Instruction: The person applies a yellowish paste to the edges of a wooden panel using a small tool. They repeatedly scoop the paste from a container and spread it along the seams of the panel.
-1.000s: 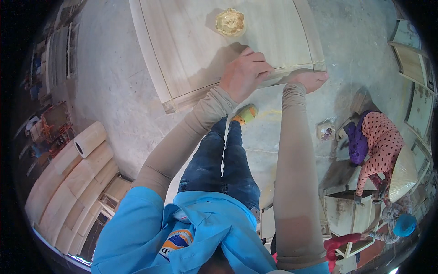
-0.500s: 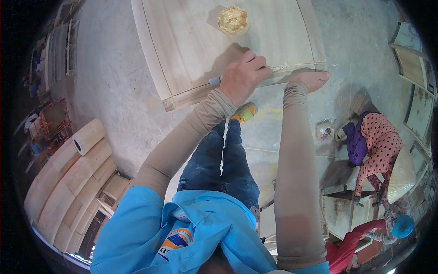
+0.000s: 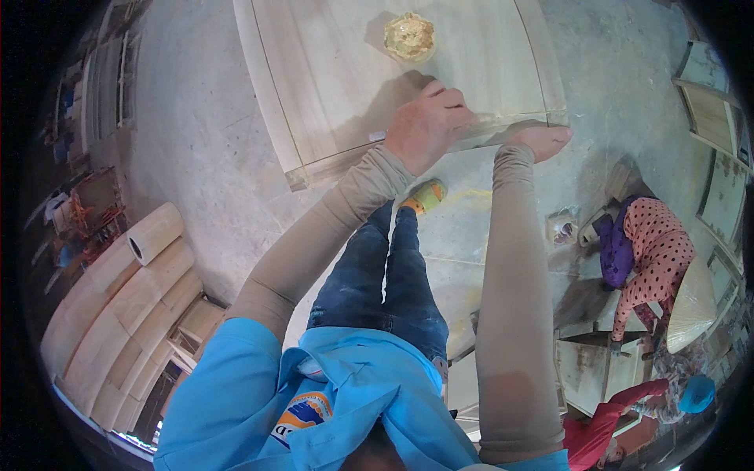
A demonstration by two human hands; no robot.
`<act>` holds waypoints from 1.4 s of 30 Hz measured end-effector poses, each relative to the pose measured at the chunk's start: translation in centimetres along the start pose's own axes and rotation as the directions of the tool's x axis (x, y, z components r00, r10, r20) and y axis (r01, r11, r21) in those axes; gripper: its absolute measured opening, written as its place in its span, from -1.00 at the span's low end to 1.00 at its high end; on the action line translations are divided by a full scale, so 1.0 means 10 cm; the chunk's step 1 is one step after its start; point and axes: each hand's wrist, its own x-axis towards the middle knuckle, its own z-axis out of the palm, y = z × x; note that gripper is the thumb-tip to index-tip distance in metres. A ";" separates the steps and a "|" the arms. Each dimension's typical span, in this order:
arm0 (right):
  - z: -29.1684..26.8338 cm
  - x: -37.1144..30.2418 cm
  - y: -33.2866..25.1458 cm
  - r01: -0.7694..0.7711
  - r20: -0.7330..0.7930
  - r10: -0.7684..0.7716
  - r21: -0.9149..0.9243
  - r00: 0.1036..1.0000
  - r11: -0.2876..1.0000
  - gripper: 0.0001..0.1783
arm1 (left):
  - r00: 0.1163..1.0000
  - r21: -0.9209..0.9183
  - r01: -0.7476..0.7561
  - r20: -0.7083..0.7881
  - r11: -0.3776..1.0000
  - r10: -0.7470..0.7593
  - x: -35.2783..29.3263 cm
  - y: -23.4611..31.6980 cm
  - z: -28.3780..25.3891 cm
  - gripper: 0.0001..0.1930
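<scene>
1. I stand on a rough grey concrete floor [image 3: 196, 157] in a workshop. Pale rounded wooden pieces [image 3: 126, 314] are stacked at my lower left, framed panels [image 3: 711, 118] lean along the right wall, and other people crouch at work at my lower right, well apart from me.

2. A big pale wooden panel [image 3: 338, 78] lies flat in front of me, raised off the floor like a tabletop. Its grain runs lengthwise, thin seams run across the face, and a raised strip runs along its left side. It looks bare and unfinished, with a clean, light surface. I judge it lies flat so I can lean over and press down on its near edge.

3. My left hand [image 3: 428, 125] rests on the panel near that front edge. Its fingers are curled shut around a slim tool [image 3: 377, 136], of which only a pale grey end shows on the left side of the fist; I cannot tell what kind it is.

4. My right hand [image 3: 542, 141] lies flat and open on the panel's near right corner, holding nothing. It seems placed there to steady the board.

5. A small round yellowish lump [image 3: 409, 36], perhaps a wad of cloth or a sponge, sits on the panel farther back, apart from both hands.

6. My foot in a yellow-green shoe [image 3: 424, 196] stands just below the panel's edge.
</scene>
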 end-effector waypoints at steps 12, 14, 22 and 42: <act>-0.02 0.01 -0.01 -0.036 0.027 0.036 -0.002 0.999 0.999 -0.29 | 0.999 0.036 -0.003 0.041 0.999 0.002 0.09 0.01 0.06 -0.91; -0.03 0.01 -0.01 -0.037 0.023 0.037 -0.009 0.999 0.999 -0.29 | 0.996 0.016 0.003 0.089 1.000 -0.004 0.10 0.03 0.05 -0.91; 0.00 -0.02 -0.04 -0.053 0.012 0.053 -0.003 0.999 0.999 -0.28 | 0.995 0.014 0.033 0.091 0.999 -0.035 0.07 0.04 0.02 -0.91; 0.00 0.03 0.05 0.016 -0.033 -0.018 -0.041 0.999 0.999 -0.31 | 0.985 0.149 -0.067 0.170 0.987 0.041 0.43 0.14 -0.03 -0.90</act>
